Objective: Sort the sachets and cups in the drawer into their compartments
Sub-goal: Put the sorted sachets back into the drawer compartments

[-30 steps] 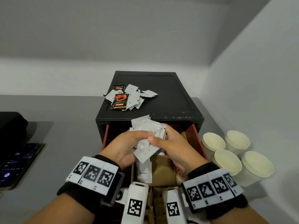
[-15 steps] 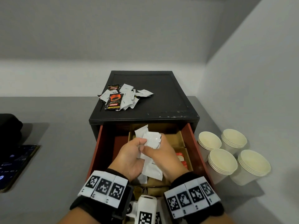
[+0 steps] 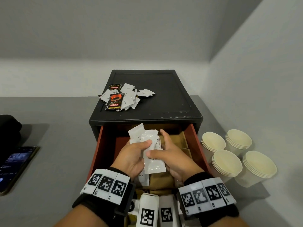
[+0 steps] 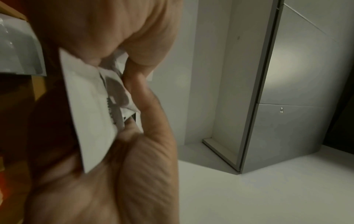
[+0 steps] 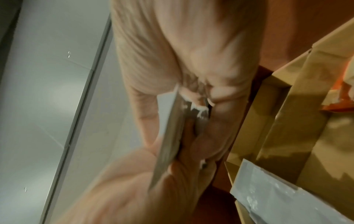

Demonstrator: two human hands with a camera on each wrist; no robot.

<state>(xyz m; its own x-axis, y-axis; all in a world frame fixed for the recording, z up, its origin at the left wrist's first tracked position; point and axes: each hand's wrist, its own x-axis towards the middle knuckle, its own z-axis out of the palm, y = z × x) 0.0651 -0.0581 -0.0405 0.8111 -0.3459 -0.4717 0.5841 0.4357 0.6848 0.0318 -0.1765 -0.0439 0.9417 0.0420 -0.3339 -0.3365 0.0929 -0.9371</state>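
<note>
I see both hands, left hand [image 3: 131,158] and right hand [image 3: 175,158], pinching white sachets [image 3: 151,151] over the drawer [image 3: 196,145]; paper cups [image 3: 237,156] at 3 o'clock.

Head camera looks down over the drawer [image 3: 196,141]; both wrist cameras sit close, sharing the sachets [image 3: 150,149] view.

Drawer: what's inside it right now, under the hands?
The red drawer holds brown cardboard dividers and a white sachet lying flat. Both hands, left hand and right hand, grip a bundle of white sachets that covers the middle compartments.
</note>
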